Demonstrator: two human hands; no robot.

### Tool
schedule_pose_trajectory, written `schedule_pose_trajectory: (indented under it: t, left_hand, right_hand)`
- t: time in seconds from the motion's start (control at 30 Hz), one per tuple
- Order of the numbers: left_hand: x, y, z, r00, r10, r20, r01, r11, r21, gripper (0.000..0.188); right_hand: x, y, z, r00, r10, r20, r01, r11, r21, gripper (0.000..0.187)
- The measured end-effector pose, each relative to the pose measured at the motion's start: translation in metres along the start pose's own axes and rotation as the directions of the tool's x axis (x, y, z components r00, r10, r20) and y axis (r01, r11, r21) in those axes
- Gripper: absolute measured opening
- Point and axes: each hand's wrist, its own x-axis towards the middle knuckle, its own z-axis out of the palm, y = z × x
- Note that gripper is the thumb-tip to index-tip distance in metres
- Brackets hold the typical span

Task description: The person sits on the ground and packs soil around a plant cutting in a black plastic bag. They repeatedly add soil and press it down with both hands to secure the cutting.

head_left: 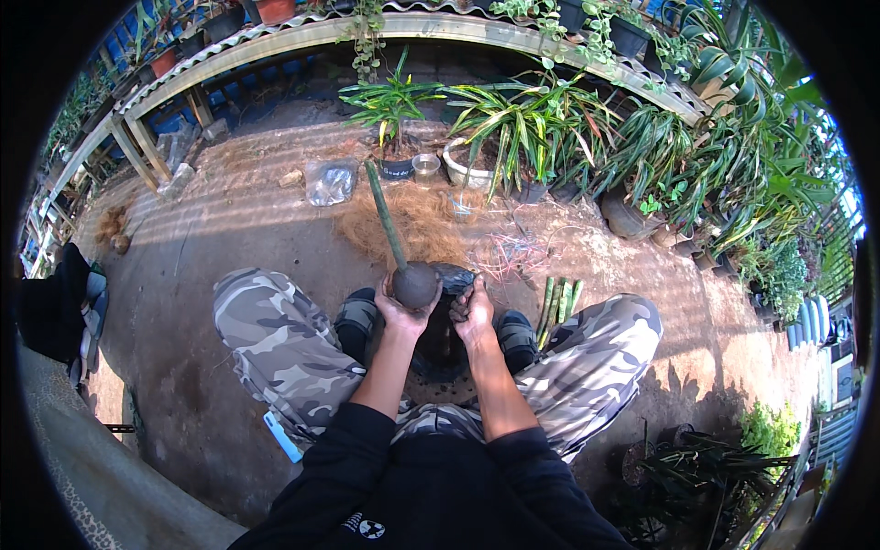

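My left hand [403, 314] cups a dark, round ball of soil [415, 285] from below. A long green stem [385, 215] stands up out of the ball, leaning to the left. Close by on the right, my right hand [471, 312] is closed, its fingers pinching the edge of a crumpled piece of black plastic [453, 278]. The plastic reaches over to the ball's right side; whether it is attached there I cannot tell. Beneath both hands, between my feet, sits a dark basin [427, 368], partly hidden by my forearms.
Loose brown fibre [362, 227] lies ahead, with tangled pink and white strings [513, 255] to its right. Cut green stems [557, 302] rest by my right knee. Beyond are a clear plastic bag [331, 182], a clear cup [425, 167] and a white planter [466, 167].
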Motion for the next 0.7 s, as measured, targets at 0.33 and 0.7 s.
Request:
schedule_pose_trajectory:
  t: [0.33,0.7]
  left_hand:
    - [0.0012,0.0045,-0.0029,0.996,0.075,-0.054,-0.078,0.996,-0.049,0.052]
    - [0.0067,0.0084,-0.0078,0.995,0.061,-0.077,-0.064,0.997,-0.035,0.049]
  right_hand:
    - [0.0029,0.0018,-0.0053,0.979,-0.032,0.202,0.007,0.992,0.124,0.031]
    - [0.003,0.0058,-0.0061,0.981,-0.071,0.183,0.111,0.97,-0.217,0.02]
